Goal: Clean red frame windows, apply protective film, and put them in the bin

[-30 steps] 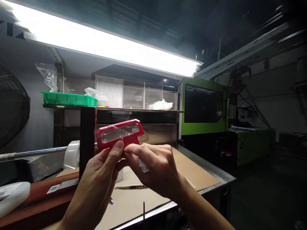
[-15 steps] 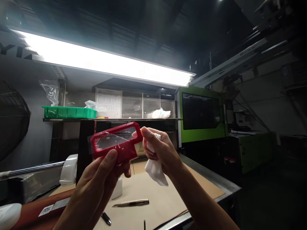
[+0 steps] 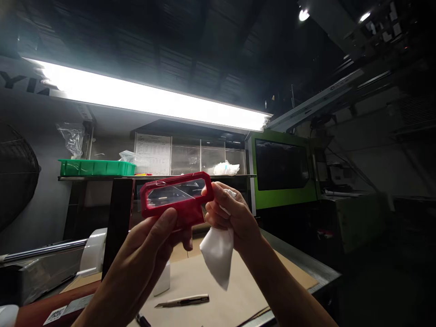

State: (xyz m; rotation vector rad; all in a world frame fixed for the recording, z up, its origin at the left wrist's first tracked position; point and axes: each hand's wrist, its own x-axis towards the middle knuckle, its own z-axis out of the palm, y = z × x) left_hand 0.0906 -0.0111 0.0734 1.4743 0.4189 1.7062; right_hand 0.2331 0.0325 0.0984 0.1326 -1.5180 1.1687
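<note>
- Left hand (image 3: 150, 250) closed around lower edge of red plastic frame (image 3: 177, 200), thumb pressed on its front; frame held up in mid-air, above the bench, clear window facing the camera.
- Right hand (image 3: 231, 218) fingers curled shut on white cloth (image 3: 216, 254); fingertips touch the frame's right end, cloth hangs loose below the palm.
- Below hands: cardboard sheet (image 3: 235, 290) on workbench, utility knife (image 3: 182, 300) lying flat on it, dark pen (image 3: 143, 320) partly cut off at bottom edge.
- White roll (image 3: 93, 252) on metal bar at left, just beside dark upright post (image 3: 117, 222).
- Behind: shelf with green tray (image 3: 97, 167), plastic bags, white rag pile (image 3: 226, 168).
- Right, further back: green machine (image 3: 282, 170) with dark window.
- Overhead: long bright strip light (image 3: 150, 101).
</note>
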